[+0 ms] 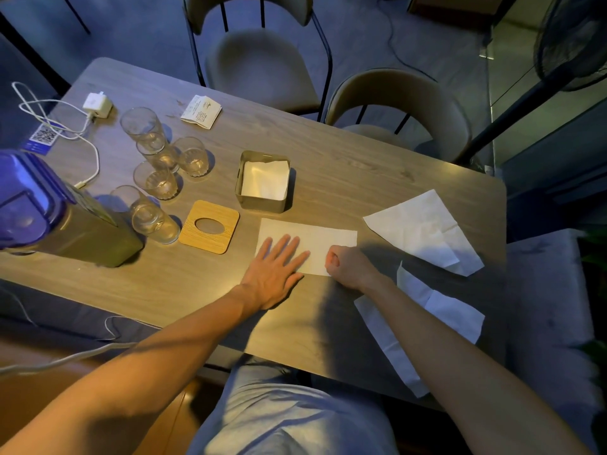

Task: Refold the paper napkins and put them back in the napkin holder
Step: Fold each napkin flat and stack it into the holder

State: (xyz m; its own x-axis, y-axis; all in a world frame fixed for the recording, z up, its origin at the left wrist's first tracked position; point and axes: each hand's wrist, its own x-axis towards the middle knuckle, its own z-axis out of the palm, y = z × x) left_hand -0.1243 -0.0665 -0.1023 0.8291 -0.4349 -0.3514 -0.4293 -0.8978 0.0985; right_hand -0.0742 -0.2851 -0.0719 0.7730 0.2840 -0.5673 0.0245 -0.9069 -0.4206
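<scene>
A white paper napkin [323,239], folded to a long rectangle, lies flat on the wooden table [361,165]. My left hand [274,270] presses its left part with straight, spread fingers. My right hand [348,264] is curled into a fist at the napkin's near right corner; whether it pinches the paper I cannot tell. Behind the napkin stands the square metal napkin holder [262,200] with folded white napkins [265,182] inside. A crumpled unfolded napkin [427,229] lies to the right. Another napkin [453,315] lies under my right forearm at the table's near edge.
The holder's wooden lid [210,226] with an oval slot lies left of the napkin. Several empty glasses [157,172] stand at the left, beside a purple-lidded jug [49,221]. A charger with cable [97,105] and a printed card [201,111] lie at the back. Two chairs stand behind.
</scene>
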